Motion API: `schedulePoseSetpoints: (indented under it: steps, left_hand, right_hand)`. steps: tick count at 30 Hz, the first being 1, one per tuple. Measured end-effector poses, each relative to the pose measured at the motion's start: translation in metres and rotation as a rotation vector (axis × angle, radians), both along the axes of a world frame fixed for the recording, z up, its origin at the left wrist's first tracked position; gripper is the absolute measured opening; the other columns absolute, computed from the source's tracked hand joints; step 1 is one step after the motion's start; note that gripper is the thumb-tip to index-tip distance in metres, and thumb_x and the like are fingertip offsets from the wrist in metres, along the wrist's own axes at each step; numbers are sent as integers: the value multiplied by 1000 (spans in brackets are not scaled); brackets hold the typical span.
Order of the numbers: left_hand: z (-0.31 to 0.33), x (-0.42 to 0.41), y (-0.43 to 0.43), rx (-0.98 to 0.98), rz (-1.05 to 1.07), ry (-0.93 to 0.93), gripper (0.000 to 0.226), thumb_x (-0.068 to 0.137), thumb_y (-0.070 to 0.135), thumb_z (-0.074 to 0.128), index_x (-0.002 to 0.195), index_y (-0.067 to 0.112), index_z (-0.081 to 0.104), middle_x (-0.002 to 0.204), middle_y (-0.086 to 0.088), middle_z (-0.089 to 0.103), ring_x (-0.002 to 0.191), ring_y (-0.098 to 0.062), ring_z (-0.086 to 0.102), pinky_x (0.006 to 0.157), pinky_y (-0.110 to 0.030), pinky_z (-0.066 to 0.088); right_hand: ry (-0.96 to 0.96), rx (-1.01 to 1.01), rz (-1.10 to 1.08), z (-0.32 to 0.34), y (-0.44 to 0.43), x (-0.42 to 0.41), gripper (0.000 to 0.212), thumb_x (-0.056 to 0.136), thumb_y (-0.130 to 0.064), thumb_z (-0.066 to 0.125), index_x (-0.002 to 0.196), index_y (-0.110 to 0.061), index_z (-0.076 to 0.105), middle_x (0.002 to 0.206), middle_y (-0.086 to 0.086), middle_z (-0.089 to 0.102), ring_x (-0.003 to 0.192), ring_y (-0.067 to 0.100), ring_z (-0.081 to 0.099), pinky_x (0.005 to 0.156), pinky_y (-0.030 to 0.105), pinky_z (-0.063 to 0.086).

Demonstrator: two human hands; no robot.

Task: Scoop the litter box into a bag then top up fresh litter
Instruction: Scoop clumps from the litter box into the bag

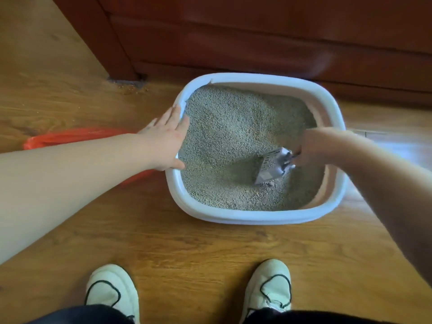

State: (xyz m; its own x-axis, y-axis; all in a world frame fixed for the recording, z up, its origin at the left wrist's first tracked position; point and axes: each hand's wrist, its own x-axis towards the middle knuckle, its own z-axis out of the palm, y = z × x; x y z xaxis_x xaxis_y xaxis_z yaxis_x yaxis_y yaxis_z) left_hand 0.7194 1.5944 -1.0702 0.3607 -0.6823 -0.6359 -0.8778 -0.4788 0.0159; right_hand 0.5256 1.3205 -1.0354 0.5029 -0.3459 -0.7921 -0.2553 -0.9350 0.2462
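A white litter box (252, 217) sits on the wooden floor, filled with grey-green litter (229, 127). My left hand (167, 139) lies flat with straight fingers on the box's left rim. My right hand (313, 147) grips the handle of a grey slotted scoop (271, 168), whose blade is dug into the litter near the box's right front. A small brownish clump (268, 184) shows at the scoop's tip. An orange plastic bag (70, 136) lies on the floor left of the box, partly hidden behind my left forearm.
A dark red wooden cabinet (233, 31) stands right behind the box. Spilled litter grains (131, 86) lie by its corner. My two white shoes (112, 291) (271, 286) stand on the floor in front of the box.
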Motion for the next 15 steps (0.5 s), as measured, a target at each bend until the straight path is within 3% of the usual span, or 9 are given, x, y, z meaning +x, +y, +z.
schedulePoseSetpoints:
  steps: [3,7,10,15]
  left_hand:
    - [-5,-14,-3,36,14,50,109,92,45,65,158,23,-19,162,-8,-31,145,-40,-34,120,-59,15]
    - [-17,-29,-4,94,-12,32,98,94,47,55,155,37,-22,159,-10,-37,132,-51,-47,115,-63,25]
    - [-21,-28,-6,95,13,55,98,92,47,56,156,38,-18,159,-6,-38,125,-51,-53,112,-58,35]
    - [-22,-27,-8,115,16,67,98,91,51,56,157,37,-15,162,-2,-34,123,-52,-54,115,-59,28]
  right_hand:
    - [49,4,3,20,-21,2,46,95,-57,49,100,-20,77,79,1,70,79,19,63,76,28,51]
    - [-367,132,-161,16,-22,13,29,87,-59,58,102,-41,76,70,-3,67,73,22,65,69,31,52]
    - [-574,196,-164,-3,2,27,21,91,-51,59,107,-47,71,69,-11,62,65,13,59,59,27,43]
    - [-552,241,-186,-21,20,34,19,95,-48,58,105,-39,72,79,-11,66,69,11,61,57,26,44]
